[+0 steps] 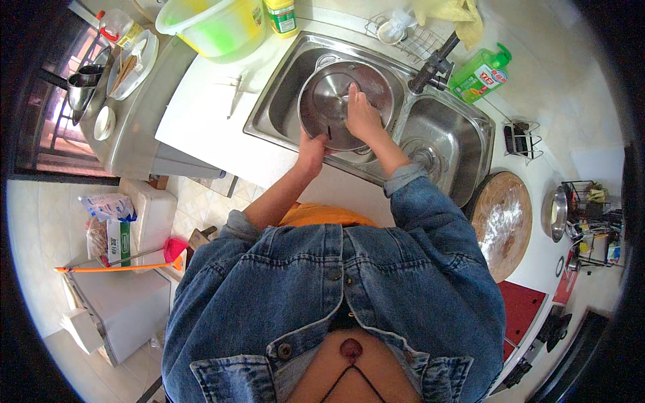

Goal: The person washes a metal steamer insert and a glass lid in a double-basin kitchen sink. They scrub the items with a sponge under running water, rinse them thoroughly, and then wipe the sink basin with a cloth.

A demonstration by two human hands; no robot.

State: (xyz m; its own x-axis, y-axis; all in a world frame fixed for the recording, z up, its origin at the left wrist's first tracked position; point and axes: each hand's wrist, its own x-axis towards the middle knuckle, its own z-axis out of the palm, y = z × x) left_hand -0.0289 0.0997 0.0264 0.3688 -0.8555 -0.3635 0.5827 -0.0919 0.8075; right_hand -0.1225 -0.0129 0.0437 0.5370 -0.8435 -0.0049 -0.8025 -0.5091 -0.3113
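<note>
A round stainless-steel pot (322,111) with small loop handles rests in the left basin of the steel double sink (277,111), tilted towards me. My left hand (313,151) grips its near-left rim, thumb on the upper side and fingers hidden beneath. Over the pot's round face lies my right hand (364,116), its index finger stretched towards the centre and the other fingers curled. Whether the right hand holds something small under the palm is hidden. The black faucet (431,68) stands behind the divider, beside the right basin (443,146) with its drain.
A green dish-soap bottle (481,73) stands right of the faucet. A wire rack (403,38) sits behind the sink. To the right leans a round wooden board (501,226). Left are a yellow-green plastic tub (216,30) and a thin tool (234,98) on the white counter (201,111).
</note>
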